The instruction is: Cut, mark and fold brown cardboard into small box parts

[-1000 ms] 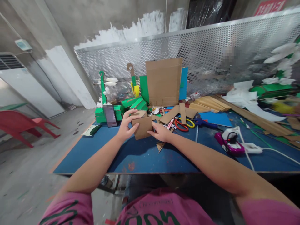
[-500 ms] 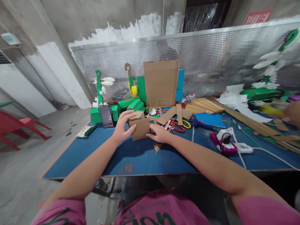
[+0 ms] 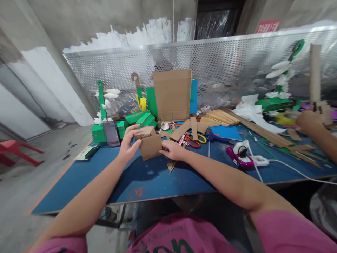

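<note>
Both my hands hold a small brown cardboard box just above the blue table. My left hand grips its left side, thumb and fingers wrapped round the top flap. My right hand pinches the lower right corner of the front panel. The top flap is folded partly over. A small cardboard offcut lies on the table just under my right wrist.
Behind the box lie cardboard strips, red and yellow scissors, green cardboard pieces and an upright cardboard sheet. A purple glue gun with a white cable sits to the right. Another person's hand works at far right.
The view has swung to the right, so everything shifted left. My hands keep the same hold on the box. Another person's hand came into view at the right.
</note>
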`<state>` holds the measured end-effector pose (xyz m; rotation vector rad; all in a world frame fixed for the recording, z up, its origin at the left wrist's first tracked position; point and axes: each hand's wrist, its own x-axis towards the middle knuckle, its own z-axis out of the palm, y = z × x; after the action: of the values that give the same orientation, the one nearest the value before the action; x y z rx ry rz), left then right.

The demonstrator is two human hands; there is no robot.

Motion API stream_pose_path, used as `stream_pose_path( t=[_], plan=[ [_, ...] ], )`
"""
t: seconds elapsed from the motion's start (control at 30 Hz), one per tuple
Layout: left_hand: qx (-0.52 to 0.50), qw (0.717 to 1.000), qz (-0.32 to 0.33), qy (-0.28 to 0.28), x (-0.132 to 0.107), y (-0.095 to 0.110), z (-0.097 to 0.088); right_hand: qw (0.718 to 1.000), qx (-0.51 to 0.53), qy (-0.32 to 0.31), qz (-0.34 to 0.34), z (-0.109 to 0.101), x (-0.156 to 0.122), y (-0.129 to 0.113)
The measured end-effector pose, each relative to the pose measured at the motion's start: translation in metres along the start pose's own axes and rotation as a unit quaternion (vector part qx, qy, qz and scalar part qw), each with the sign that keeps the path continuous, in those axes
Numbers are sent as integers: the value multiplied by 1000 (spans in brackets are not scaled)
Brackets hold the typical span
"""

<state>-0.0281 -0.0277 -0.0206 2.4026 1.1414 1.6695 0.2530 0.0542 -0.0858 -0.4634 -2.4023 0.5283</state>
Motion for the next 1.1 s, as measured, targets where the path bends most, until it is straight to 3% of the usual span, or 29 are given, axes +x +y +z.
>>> stream_pose_path(
  t=[0.17,0.37,0.5,0.8,1.1],
  plan=[
    [-77,995,-64,19,-2,-16,3,999,38,25,-11,-3,1,-3],
    [-179,966,-173,-67,-8,-33,10,994,83,70,12,-2,1,-2],
    [-183,951,-239,-75,-11,-36,16,994,75,77,24,-2,1,1],
    [-149,939,-305,-57,-14,-54,20,997,54,39,34,-4,0,-4],
    [-88,955,-284,8,-3,-52,3,999,1,8,37,-6,-2,-5]
  ],
)
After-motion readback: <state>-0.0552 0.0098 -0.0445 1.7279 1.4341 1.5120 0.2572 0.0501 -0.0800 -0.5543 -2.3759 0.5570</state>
